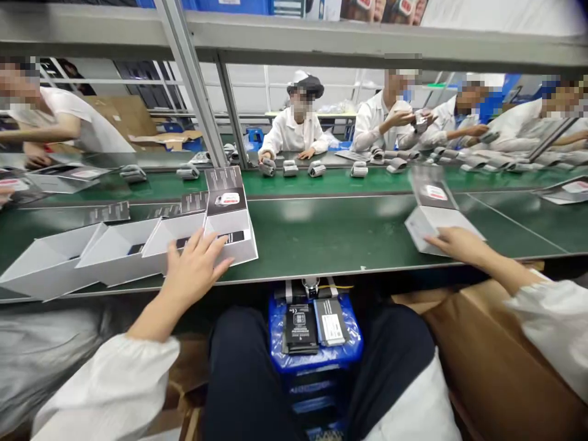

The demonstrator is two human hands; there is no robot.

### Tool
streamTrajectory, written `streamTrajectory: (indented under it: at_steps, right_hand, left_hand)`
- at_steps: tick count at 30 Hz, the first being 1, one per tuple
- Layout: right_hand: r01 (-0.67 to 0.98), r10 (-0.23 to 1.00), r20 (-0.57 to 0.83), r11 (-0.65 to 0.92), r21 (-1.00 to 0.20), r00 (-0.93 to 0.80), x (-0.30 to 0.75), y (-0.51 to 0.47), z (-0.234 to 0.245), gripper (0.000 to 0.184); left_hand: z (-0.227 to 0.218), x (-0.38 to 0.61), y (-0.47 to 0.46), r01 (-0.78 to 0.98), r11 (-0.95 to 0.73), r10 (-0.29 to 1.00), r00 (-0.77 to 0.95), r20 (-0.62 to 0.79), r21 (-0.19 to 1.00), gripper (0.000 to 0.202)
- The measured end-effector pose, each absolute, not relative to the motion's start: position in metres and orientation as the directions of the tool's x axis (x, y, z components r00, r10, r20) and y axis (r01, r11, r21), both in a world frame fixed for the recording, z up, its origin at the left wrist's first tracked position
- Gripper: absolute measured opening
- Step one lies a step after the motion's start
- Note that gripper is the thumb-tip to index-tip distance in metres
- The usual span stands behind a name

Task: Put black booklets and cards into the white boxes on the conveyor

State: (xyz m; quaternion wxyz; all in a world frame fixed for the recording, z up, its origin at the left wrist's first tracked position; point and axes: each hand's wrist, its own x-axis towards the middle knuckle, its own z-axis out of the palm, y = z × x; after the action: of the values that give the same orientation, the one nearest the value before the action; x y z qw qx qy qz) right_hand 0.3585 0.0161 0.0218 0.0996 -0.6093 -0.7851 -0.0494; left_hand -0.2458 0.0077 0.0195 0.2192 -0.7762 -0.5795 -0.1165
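Note:
My left hand (190, 269) lies with its fingers spread over the near edge of an open white box (250, 242), at the right end of a row of such boxes. Its black printed lid (225, 199) stands raised, and a dark card (234, 237) shows inside. Farther left are more open white boxes (138, 263), some with dark pieces inside. At the right, my right hand (454, 244) grips the near side of another white box (420, 229) with a raised printed lid. That lid is blurred, and the box's inside is hidden.
A green conveyor (316, 239) runs across in front of me. Small grey wrapped items (316, 168) line its far side, where several people in white sit. Below, a blue crate (278, 343) holds black booklets (301, 327) and cards. A metal post (193, 79) rises at centre left.

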Motion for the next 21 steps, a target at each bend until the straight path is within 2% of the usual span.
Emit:
streamTrajectory:
  at_steps: [2, 4, 6, 9, 11, 13, 15, 16, 18, 19, 21]
  right_hand:
    - [0.968, 0.955, 0.162, 0.25, 0.015, -0.249, 0.345, 0.014, 0.003, 0.032]
    - [0.947, 0.941, 0.104, 0.322, 0.019, -0.322, 0.303, 0.006, -0.003, 0.021]
    - [0.922, 0.918, 0.086, 0.385, 0.031, -0.387, 0.247, 0.001, 0.001, 0.022]
    - [0.901, 0.894, 0.115, 0.433, 0.026, -0.433, 0.173, 0.0, 0.012, 0.026]
    - [0.89, 0.869, 0.207, 0.455, 0.02, -0.449, 0.142, -0.004, 0.014, 0.029]
    - [0.886, 0.814, 0.393, 0.464, 0.002, -0.427, 0.127, -0.019, 0.008, 0.036]
    - [0.881, 0.745, 0.556, 0.472, -0.047, -0.369, 0.124, -0.043, -0.011, 0.039]
    - [0.873, 0.732, 0.581, 0.482, -0.074, -0.355, 0.126, -0.057, -0.025, 0.036]
    - [0.86, 0.775, 0.494, 0.501, -0.099, -0.394, 0.134, -0.081, -0.061, 0.029]
    - [0.856, 0.807, 0.397, 0.509, -0.093, -0.437, 0.139, -0.09, -0.081, 0.027]
    - [0.845, 0.837, 0.182, 0.532, -0.058, -0.515, 0.147, -0.102, -0.118, 0.027]
  left_hand:
    - [0.013, -0.241, 0.018, 0.939, -0.248, 0.852, 0.328, 0.409, -0.238, 0.046]
    - [0.009, -0.254, 0.025, 0.937, -0.249, 0.825, 0.337, 0.453, -0.245, 0.062]
    - [0.011, -0.275, 0.026, 0.932, -0.281, 0.795, 0.36, 0.489, -0.229, 0.073]
    - [0.026, -0.298, 0.016, 0.928, -0.33, 0.795, 0.373, 0.478, -0.176, 0.076]
    - [0.035, -0.293, 0.001, 0.944, -0.305, 0.814, 0.327, 0.48, -0.125, 0.069]
    - [0.03, -0.269, -0.021, 0.955, -0.291, 0.797, 0.278, 0.536, -0.062, 0.055]
    - [0.005, -0.229, -0.046, 0.929, -0.369, 0.742, 0.289, 0.605, 0.008, 0.039]
    - [-0.015, -0.206, -0.059, 0.898, -0.435, 0.728, 0.309, 0.612, 0.063, 0.029]
    - [-0.064, -0.158, -0.08, 0.794, -0.593, 0.747, 0.483, 0.457, 0.131, 0.027]
    - [-0.089, -0.136, -0.087, 0.78, -0.607, 0.777, 0.542, 0.322, 0.152, 0.037]
    - [-0.131, -0.103, -0.097, 0.828, -0.535, 0.845, 0.529, 0.082, 0.17, 0.059]
